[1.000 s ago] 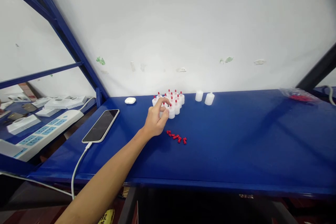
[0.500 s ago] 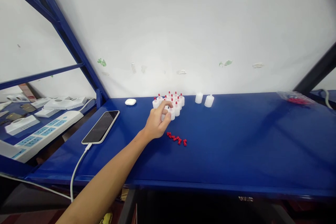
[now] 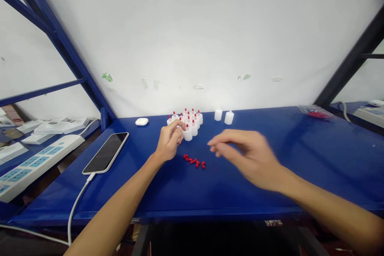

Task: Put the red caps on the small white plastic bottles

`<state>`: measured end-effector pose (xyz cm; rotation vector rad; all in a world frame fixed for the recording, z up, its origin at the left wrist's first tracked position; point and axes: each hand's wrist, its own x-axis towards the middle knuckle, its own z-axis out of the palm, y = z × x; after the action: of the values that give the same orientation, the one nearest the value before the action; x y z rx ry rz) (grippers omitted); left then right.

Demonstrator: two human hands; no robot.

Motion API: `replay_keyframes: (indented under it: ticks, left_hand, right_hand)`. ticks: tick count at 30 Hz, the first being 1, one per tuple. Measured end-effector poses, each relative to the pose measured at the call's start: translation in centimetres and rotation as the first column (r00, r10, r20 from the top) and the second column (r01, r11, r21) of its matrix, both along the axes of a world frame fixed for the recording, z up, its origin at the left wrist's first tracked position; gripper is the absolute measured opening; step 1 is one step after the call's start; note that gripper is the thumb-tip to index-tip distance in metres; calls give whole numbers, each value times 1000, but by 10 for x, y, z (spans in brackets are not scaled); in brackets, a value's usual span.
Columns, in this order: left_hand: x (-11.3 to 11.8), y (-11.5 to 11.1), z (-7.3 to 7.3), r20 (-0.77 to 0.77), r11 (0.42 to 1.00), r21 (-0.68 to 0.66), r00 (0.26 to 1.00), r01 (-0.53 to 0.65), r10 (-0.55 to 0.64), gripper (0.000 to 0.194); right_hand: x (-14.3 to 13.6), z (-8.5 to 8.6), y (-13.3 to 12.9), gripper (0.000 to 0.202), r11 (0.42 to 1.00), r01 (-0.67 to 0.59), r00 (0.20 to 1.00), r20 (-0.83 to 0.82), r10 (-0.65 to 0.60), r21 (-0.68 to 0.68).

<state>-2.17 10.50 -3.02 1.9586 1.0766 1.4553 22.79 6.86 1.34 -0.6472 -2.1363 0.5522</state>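
Observation:
My left hand (image 3: 168, 140) is at the near left side of a cluster of small white bottles (image 3: 194, 129) with red pointed tips. Its index finger and thumb are curled in against the cluster; white plastic shows by the fingertips, but whether they grip a bottle is hidden. Over the table to the right, my right hand (image 3: 250, 156) is slightly blurred, thumb and index finger a little apart, with nothing visible between them. Several loose red caps (image 3: 197, 164) lie between the hands. Two white bottles (image 3: 229, 118) without red tips stand apart at the back.
A phone (image 3: 106, 153) on a white cable lies at left, with a white earbud case (image 3: 141, 121) behind it. A clear bag of red pieces (image 3: 318, 114) sits at back right. Blue frame posts and a wall border the blue table (image 3: 168, 198); a power strip (image 3: 39, 164) is far left.
My right hand has come into view from the right. My left hand has shifted slightly left from the front bottle, uncovering its red tip. The whole view has moved a little.

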Motion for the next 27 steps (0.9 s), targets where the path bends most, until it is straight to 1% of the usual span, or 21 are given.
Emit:
replay_keyframes:
  ticks: [3, 4, 6, 8, 12, 15, 18, 20, 22, 25, 27]
  left_hand:
    - [-1, 2, -2, 30, 999, -40, 999, 29, -27, 28]
    - [-1, 3, -2, 36, 998, -45, 999, 38, -36, 29]
    - [-2, 3, -1, 52, 997, -53, 998, 48, -45, 26]
    - [-3, 4, -1, 83, 996, -67, 995, 52, -46, 22]
    - [-2, 3, -1, 151, 995, -77, 988, 56, -44, 14]
    - [3, 2, -4, 201, 993, -104, 979, 63, -41, 11]
    - [8, 2, -5, 251, 990, -128, 968, 64, -30, 12]
    - [10, 3, -6, 296, 991, -124, 955, 55, -16, 12]
    - [9, 5, -6, 305, 993, -107, 952, 45, -10, 12]
    - [5, 6, -8, 228, 998, -59, 974, 22, -8, 11]
    - [4, 5, -10, 166, 998, -55, 986, 25, -15, 19]
  right_hand:
    - [-21, -11, 26, 20, 982, -144, 982, 141, 126, 122]
    - [-28, -16, 35, 21, 974, -162, 975, 176, 134, 156]
    - [-40, -24, 50, 20, 971, -152, 977, 178, 120, 182]
    - [-50, -30, 58, 21, 967, -150, 977, 181, 114, 205]
    - [-61, -36, 60, 30, 937, -176, 975, 181, 125, 302]
    - [-63, -42, 57, 35, 903, -138, 985, 151, 83, 406]
    - [-61, -46, 56, 36, 862, -116, 986, 159, 43, 493]
    - [-59, -46, 56, 34, 854, -97, 991, 131, 35, 511]
    - [-57, -46, 56, 31, 863, -69, 996, 77, 35, 501]
    - [-56, -47, 53, 27, 895, -61, 998, 31, 52, 442]
    - [-57, -48, 50, 28, 919, -88, 996, 28, 84, 384]
